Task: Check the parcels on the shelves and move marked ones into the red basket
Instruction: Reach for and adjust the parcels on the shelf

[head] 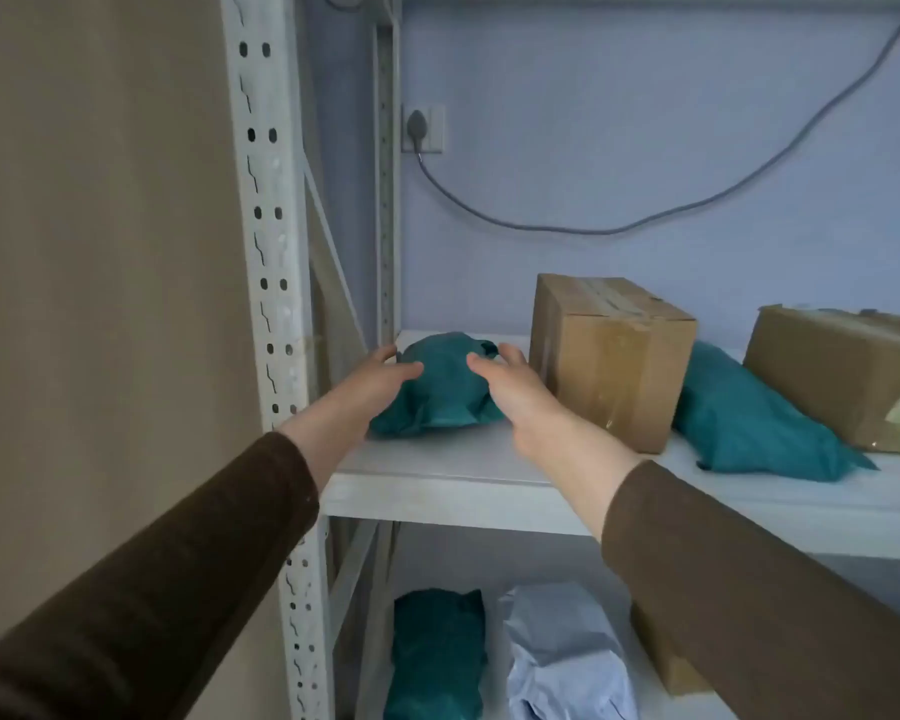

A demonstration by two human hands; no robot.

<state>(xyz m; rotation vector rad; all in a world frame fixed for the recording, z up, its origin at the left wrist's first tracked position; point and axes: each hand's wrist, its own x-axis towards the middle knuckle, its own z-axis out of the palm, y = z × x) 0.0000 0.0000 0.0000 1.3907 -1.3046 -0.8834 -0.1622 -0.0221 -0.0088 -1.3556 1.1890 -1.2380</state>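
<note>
A small teal bag parcel (445, 389) lies at the left end of the white shelf (437, 480). My left hand (380, 379) rests against its left side, fingers spread. My right hand (510, 387) touches its right side, fingers apart. Both hands flank the parcel, which still sits on the shelf board. No mark shows on its visible surface. The red basket is not in view.
A taped cardboard box (614, 356) stands right beside my right hand. Behind it lie a larger teal bag (749, 423) and another cardboard box (848, 376). The lower shelf holds a teal parcel (437, 652), a pale blue parcel (562, 657) and a box (661, 662). A perforated steel upright (276, 304) stands left.
</note>
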